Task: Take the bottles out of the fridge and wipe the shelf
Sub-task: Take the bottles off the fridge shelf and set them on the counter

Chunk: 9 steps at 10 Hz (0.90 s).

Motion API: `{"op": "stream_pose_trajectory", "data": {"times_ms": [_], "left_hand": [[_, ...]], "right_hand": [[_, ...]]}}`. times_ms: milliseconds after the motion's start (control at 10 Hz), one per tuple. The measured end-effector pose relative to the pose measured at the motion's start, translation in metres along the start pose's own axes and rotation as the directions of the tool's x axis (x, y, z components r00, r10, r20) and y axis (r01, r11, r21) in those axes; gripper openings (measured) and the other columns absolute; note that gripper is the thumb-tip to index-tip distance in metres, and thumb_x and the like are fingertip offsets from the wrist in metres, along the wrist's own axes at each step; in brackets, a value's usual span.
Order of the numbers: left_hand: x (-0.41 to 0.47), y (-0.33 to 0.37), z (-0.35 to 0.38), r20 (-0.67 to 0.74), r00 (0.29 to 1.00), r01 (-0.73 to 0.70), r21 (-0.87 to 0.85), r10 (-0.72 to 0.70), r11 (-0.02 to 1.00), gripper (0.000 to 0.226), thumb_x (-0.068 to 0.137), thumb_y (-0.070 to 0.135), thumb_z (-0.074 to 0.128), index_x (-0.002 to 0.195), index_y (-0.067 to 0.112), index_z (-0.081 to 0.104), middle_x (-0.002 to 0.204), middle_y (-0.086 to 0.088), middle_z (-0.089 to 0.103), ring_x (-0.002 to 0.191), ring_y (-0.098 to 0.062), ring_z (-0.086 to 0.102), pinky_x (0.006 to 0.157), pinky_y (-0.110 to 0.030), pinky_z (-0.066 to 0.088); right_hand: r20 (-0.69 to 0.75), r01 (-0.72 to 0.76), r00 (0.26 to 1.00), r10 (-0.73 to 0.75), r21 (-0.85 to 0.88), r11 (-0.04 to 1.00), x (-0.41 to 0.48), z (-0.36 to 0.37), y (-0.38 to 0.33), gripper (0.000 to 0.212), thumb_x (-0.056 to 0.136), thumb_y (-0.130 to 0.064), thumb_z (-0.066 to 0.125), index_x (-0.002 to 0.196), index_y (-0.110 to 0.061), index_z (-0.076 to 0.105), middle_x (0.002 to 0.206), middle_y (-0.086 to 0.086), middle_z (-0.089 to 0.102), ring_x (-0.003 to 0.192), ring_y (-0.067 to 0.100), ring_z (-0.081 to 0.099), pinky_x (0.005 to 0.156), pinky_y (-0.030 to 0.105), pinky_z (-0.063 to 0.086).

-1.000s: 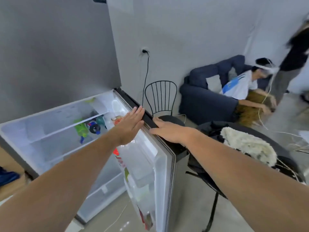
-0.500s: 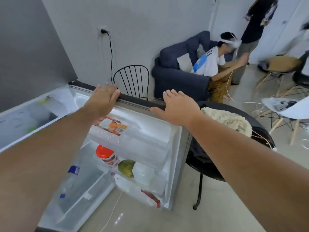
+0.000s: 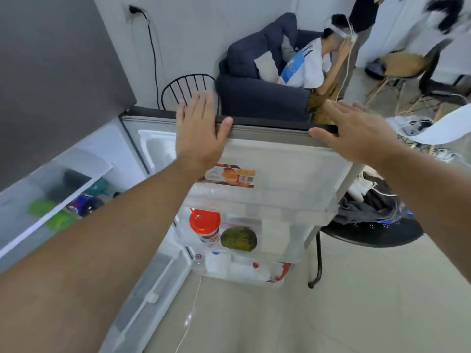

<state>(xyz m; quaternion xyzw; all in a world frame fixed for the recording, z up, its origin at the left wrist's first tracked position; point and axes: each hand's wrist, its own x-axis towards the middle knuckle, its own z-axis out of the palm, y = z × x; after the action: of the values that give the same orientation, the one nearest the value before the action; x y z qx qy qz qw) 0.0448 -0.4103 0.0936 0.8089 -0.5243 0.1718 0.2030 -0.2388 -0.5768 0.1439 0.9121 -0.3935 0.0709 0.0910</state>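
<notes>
Bottles: blurred green and blue plastic bottles [image 3: 76,207] on the white fridge shelf [image 3: 48,220], lower left of frame.
Fridge door: open grey door [image 3: 267,159], centre.
Left hand [image 3: 201,133]: grip apart, flat on door's top edge.
Right hand [image 3: 356,133]: grip apart, at door's upper right corner.

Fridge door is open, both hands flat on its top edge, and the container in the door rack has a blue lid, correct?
Not quite: the head view shows the container has a red lid. The rest holds: fridge door open, left hand and right hand flat on its top edge.
</notes>
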Motion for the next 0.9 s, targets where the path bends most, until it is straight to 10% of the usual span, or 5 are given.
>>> {"op": "stream_pose_trajectory", "data": {"times_ms": [200, 300, 400, 600, 900], "left_hand": [[-0.021, -0.007, -0.012, 0.092, 0.986, -0.12, -0.204, 0.141, 0.972, 0.067, 0.105, 0.046, 0.024, 0.158, 0.006, 0.015, 0.167, -0.012, 0.012, 0.154, -0.022, 0.002, 0.123, -0.042, -0.004], [-0.06, -0.024, -0.029, 0.108, 0.982, -0.104, -0.385, 0.157, 0.917, 0.061, 0.106, 0.038, 0.032, 0.157, 0.008, 0.019, 0.166, -0.01, 0.016, 0.153, -0.019, 0.01, 0.123, -0.035, 0.006], [-0.127, -0.056, -0.039, 0.046, 0.998, 0.057, -0.488, -0.039, 0.871, 0.052, 0.105, 0.026, 0.044, 0.153, 0.011, 0.031, 0.157, -0.008, 0.04, 0.139, -0.02, 0.036, 0.115, -0.028, 0.024], [-0.272, -0.165, 0.003, 0.146, 0.769, 0.64, -0.196, -0.623, 0.743, 0.059, 0.096, 0.032, 0.049, 0.151, 0.018, 0.032, 0.151, 0.0, 0.04, 0.135, -0.02, 0.043, 0.112, -0.037, 0.037], [-0.282, -0.326, 0.1, 0.116, 0.586, 0.78, 0.188, -0.802, 0.597, 0.075, 0.097, 0.052, 0.03, 0.159, 0.017, 0.004, 0.164, -0.01, 0.018, 0.15, -0.027, 0.017, 0.122, -0.039, 0.017]], "right_hand": [[-0.397, 0.361, 0.904, -0.159, 0.51, 0.781, -0.038, -0.035, -0.114, 0.048, 0.101, -0.061, 0.018, 0.146, -0.048, 0.03, 0.117, 0.06, 0.041, 0.135, 0.065, 0.022, 0.105, 0.075, 0.024], [-0.656, 0.735, 0.669, -0.349, 0.514, 0.442, -0.07, -0.047, -0.231, 0.092, 0.092, -0.015, 0.025, 0.036, 0.027, -0.035, 0.145, -0.003, 0.037, 0.143, 0.051, 0.026, 0.117, 0.058, 0.026], [-0.299, 0.235, 0.951, -0.074, 0.546, 0.804, -0.07, 0.041, -0.246, 0.074, 0.093, -0.054, 0.04, 0.149, -0.006, 0.033, 0.153, 0.023, 0.038, 0.147, 0.039, 0.028, 0.124, 0.047, 0.013], [-0.202, 0.58, 0.777, -0.596, 0.597, 0.555, -0.067, 0.141, -0.375, 0.042, 0.087, -0.029, 0.059, 0.124, -0.01, 0.062, 0.122, 0.005, 0.066, 0.114, 0.024, 0.061, 0.102, 0.034, 0.046], [-0.029, 0.404, 0.859, -0.51, 0.65, 0.644, 0.065, 0.274, -0.564, 0.071, 0.094, -0.032, 0.058, 0.156, -0.025, 0.024, 0.165, 0.006, 0.022, 0.151, 0.025, 0.025, 0.12, 0.034, 0.028]]}}
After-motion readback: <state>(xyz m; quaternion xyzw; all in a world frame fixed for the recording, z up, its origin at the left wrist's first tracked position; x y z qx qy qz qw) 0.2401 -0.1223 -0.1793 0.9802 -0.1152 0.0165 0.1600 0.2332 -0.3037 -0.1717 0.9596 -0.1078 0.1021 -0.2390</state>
